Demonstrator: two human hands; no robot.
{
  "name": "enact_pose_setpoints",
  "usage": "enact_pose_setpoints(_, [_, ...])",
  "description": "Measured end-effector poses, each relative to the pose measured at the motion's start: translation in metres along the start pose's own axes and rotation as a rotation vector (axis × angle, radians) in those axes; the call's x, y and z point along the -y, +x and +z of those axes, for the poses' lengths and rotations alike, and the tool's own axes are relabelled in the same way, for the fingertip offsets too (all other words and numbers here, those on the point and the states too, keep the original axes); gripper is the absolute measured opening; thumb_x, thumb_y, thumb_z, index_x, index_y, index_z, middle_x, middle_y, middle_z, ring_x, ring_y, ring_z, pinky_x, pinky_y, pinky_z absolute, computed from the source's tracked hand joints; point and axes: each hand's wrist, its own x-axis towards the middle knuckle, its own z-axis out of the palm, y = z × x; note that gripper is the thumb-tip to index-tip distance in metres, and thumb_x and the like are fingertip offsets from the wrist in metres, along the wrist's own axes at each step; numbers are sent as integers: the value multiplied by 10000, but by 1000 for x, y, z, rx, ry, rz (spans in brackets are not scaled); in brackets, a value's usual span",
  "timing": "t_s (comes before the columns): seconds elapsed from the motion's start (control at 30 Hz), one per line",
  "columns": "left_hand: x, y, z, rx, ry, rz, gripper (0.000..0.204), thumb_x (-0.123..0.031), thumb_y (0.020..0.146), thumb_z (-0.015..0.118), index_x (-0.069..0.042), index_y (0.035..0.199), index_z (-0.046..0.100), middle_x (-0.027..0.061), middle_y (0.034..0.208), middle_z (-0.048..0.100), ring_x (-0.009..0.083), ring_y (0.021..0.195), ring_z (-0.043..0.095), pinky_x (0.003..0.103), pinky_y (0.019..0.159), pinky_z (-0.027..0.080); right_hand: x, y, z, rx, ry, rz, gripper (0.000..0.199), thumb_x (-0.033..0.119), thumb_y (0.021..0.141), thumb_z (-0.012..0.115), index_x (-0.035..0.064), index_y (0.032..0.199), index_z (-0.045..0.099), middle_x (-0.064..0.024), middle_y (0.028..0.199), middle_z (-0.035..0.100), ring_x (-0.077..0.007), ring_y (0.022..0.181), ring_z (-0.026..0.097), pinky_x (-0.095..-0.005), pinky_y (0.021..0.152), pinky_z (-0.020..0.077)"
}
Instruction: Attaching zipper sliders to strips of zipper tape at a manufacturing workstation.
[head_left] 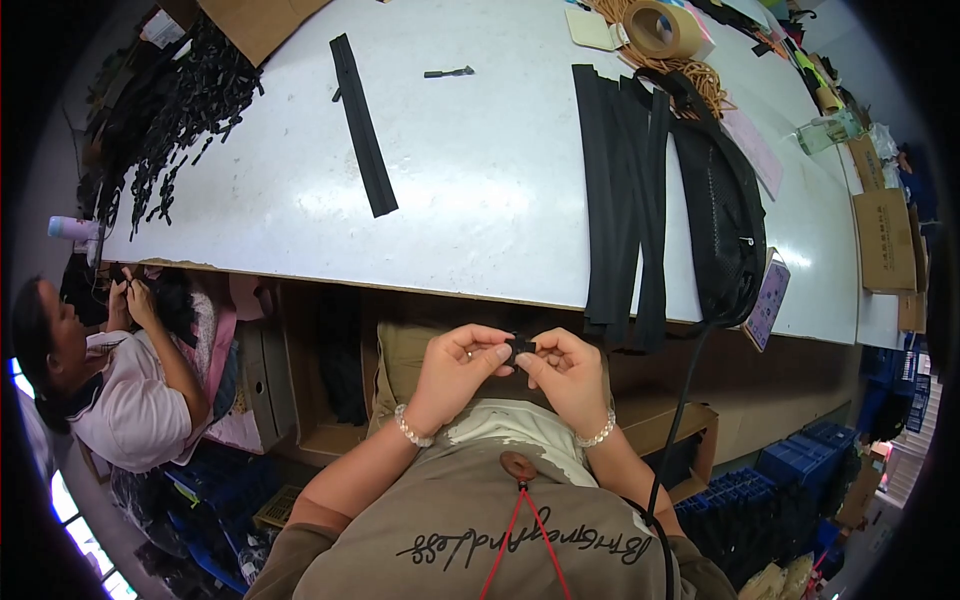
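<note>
A small black zipper part is pinched between the fingertips of the left hand and right hand, held level between both grips.

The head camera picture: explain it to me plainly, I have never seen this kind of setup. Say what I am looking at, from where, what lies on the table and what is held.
There is no machine here. A camera worn on a person's head looks down, and its wide lens bends straight edges. The person's left hand and right hand pinch a small black part between them, below the edge of the white worktable. On it lie a single black zipper strip, a stack of long black strips, a black mesh bag, a roll of tan tape and a heap of small black pieces. A co-worker sits at the left.
</note>
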Motion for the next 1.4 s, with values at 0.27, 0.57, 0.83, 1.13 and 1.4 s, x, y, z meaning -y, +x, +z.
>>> enact_pose_setpoints(0.27, [8,30,-6,-118,88,-154,161,-103,834,654,24,931,641,54,813,649,71,654,591,194,559,514,-25,23,0,-27,307,92,59,19,836,625,-15,869,592,-9,705,570,-57,550,504,-190,503,416])
enact_pose_setpoints(0.57, [13,30,0,-183,23,-121,159,-103,847,640,34,926,635,59,811,648,81,645,591,201,561,507,-30,26,0,-97,433,142,93,33,847,618,-20,919,591,-19,718,568,-70,530,486,-215,486,403])
enact_pose_setpoints(0.83, [21,29,6,-226,-56,-86,144,-95,855,630,28,928,626,58,829,644,82,649,585,206,571,510,-32,27,4,-139,427,119,61,36,851,612,-1,898,597,-8,729,571,-58,545,461,-215,508,397])
enact_pose_setpoints(1.13, [27,32,12,-267,-133,-39,97,-90,865,617,-2,904,620,42,826,639,79,667,585,203,586,509,-25,30,17,-222,551,125,12,37,851,605,27,850,598,0,699,568,-55,549,446,-209,514,381])
enact_pose_setpoints(1.4, [22,33,10,-209,-275,-162,83,-84,879,591,-12,917,607,46,860,633,83,715,587,223,628,513,-28,29,17,-270,633,170,25,32,852,606,12,837,604,-14,733,597,-59,554,460,-198,525,398])
